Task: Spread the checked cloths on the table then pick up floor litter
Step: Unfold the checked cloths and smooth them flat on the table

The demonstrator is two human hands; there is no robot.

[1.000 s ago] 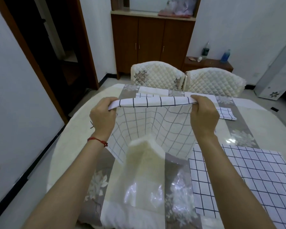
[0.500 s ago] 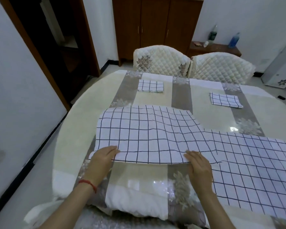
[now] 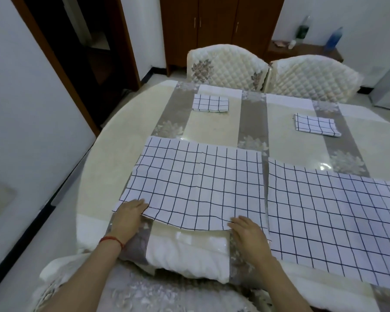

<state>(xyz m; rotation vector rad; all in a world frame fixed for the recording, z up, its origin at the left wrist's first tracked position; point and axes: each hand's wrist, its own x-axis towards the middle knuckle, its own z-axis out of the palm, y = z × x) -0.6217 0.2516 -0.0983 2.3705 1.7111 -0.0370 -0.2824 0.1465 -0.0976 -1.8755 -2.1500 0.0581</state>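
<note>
Lying flat in the middle of the frame, a spread checked cloth point(image 3: 198, 183) covers the near part of the round table point(image 3: 113, 140), its near edge slightly lifted and wavy. The left hand point(image 3: 127, 219) sits at the lower left of that cloth, at its near left corner; the fingers reach forward and their tips disappear under the edge, so whether they pinch the fabric cannot be told. The right hand point(image 3: 248, 235) lies at the near right corner, fingers stretched forward, almost straight, and touching the hem; a real grip on the cloth cannot be made out there either. A red string bracelet point(image 3: 112, 239) circles the left wrist.

To the right, a second spread cloth point(image 3: 338, 212) lies flat just beside the first, a narrow strip of table showing between them. Two folded checked cloths rest farther up the frame: one point(image 3: 211, 103) above centre, one point(image 3: 315, 124) at the upper right, well apart. Two quilted chairs point(image 3: 225, 64) stand behind the table, and a wooden cabinet point(image 3: 216, 21) fills the top centre. Bottles point(image 3: 334, 38) stand on a low shelf at the upper right.
</note>
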